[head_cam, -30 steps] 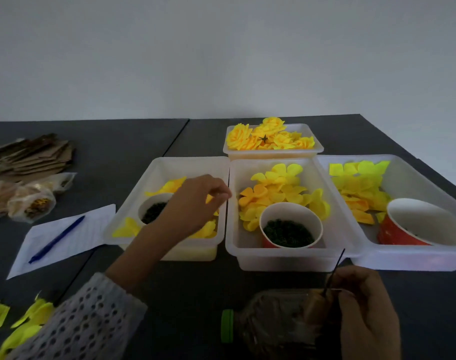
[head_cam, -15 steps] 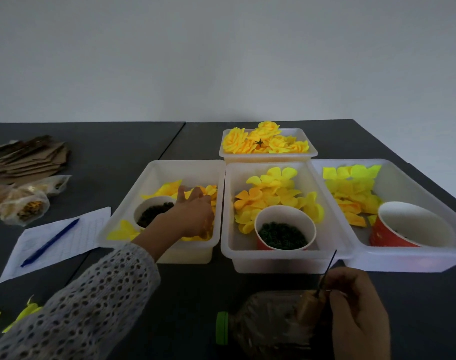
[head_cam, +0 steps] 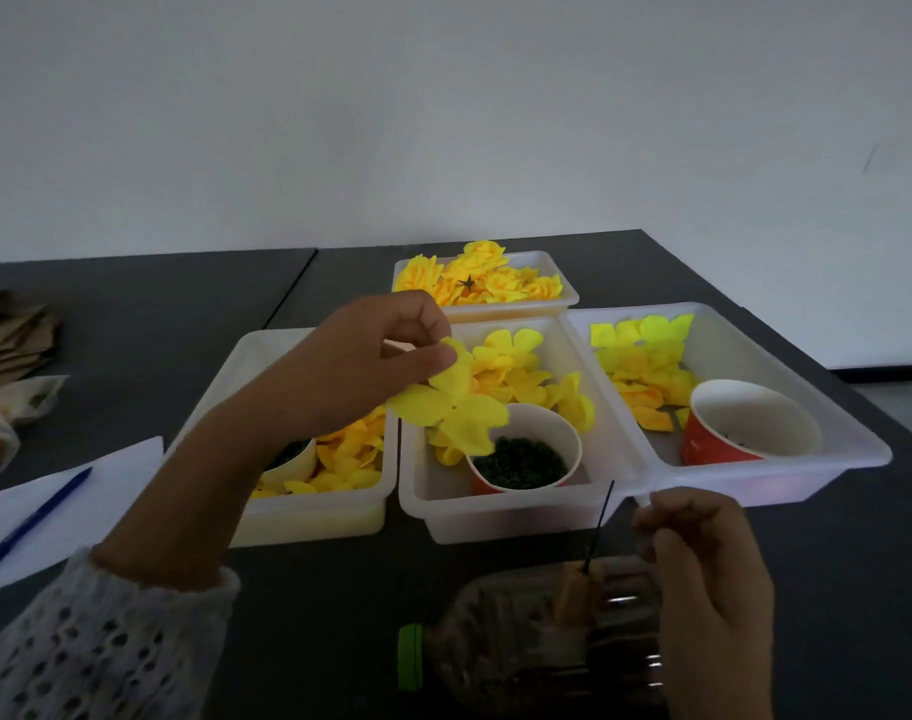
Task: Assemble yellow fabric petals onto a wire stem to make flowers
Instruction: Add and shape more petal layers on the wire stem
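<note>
left hand [head_cam: 360,361] raised above the middle tray [head_cam: 500,522], thumb and forefinger pinching one lobe of a yellow petal piece [head_cam: 454,407]; remaining lobes drooping free over the paper cup of dark green bits [head_cam: 521,454] in that tray. right hand [head_cam: 703,579] just in front of the middle tray, fingers curled around the lower part of a thin dark wire stem [head_cam: 599,522], tip pointing up toward the tray's front wall. plastic bottle [head_cam: 521,652] lying on the bench [head_cam: 132,304] just beneath that hand.

petal piece likely very light and limp: sagging under its own weight, easily creased, probably not slippery given the fabric surface. best held close to the centre, where the hole for the stem presumably sits though not visible here; a grip out on a lobe leaves the middle flopping. wire stem looks thin and probably springy, so a grip near the tip ought to steady it for threading.

left of the middle tray, another tray [head_cam: 308,517] of petals; right of it, a tray [head_cam: 755,480] with paler petals and an orange cup [head_cam: 745,428]; behind it, a tray of finished flowers [head_cam: 474,280].
</note>
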